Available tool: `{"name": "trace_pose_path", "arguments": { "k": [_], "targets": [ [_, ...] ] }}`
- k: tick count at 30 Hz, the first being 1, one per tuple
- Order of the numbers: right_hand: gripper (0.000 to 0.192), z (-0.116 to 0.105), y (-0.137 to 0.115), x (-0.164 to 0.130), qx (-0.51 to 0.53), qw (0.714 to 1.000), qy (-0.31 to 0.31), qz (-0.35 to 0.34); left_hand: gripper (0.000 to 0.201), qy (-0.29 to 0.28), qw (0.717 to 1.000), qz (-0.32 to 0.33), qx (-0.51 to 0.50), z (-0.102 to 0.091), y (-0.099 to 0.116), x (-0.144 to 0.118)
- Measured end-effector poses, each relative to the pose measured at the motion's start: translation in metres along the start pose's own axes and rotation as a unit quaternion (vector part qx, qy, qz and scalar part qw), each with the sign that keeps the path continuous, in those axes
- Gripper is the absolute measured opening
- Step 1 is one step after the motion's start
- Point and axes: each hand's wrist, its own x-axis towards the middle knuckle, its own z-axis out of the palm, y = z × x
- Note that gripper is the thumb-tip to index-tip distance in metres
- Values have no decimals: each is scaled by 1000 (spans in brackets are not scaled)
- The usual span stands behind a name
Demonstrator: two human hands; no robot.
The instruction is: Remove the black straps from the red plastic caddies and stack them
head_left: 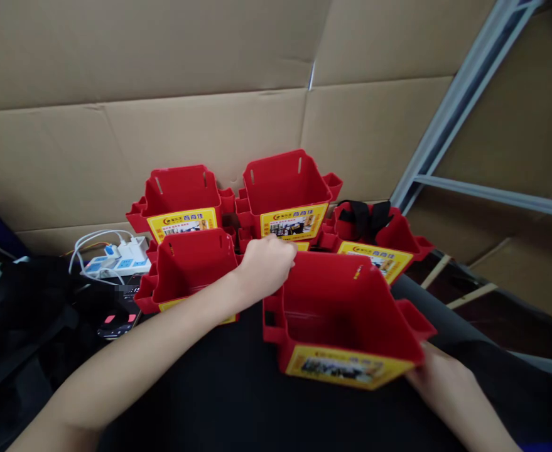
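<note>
Several red plastic bins with yellow labels stand on a black surface [219,389]. The nearest bin [346,314] is between my hands. My left hand [267,263] is closed on its far left rim. My right hand [438,376] grips its near right corner from below, partly hidden by the bin. Left of it stands another bin [191,267]. Behind are two more, one at the back left [181,194] and one at the back centre [285,188]. A bin at the right [384,235] holds a black strap [365,216].
Cardboard sheets [162,94] form the back wall. A white power strip with plugs and cables [120,257] lies at the left, beside a dark device [115,320]. A grey metal rack frame [449,107] rises at the right. Dark cloth [16,301] covers the far left.
</note>
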Motion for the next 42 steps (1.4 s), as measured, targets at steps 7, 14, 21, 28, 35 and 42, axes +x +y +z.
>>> {"name": "trace_pose_path", "arguments": {
  "k": [7,14,21,28,35,42],
  "targets": [
    [30,-4,3,-3,15,1000,-5,6,35,56,998,1,1,6,5,-3],
    [39,14,-8,12,-1,999,21,-45,32,-33,992,121,-1,33,24,-42],
    [35,12,-12,9,10,999,16,-40,34,-26,996,90,-7,43,0,-25],
    [18,-38,-81,-1,153,975,3,-164,74,28,954,147,-262,33,22,-61],
    [36,-65,-192,16,264,895,-29,-357,90,-87,795,-6,-601,32,31,-125],
    [43,-77,-160,81,130,917,123,-357,41,54,748,-356,-558,-65,-68,-193]
  ]
}}
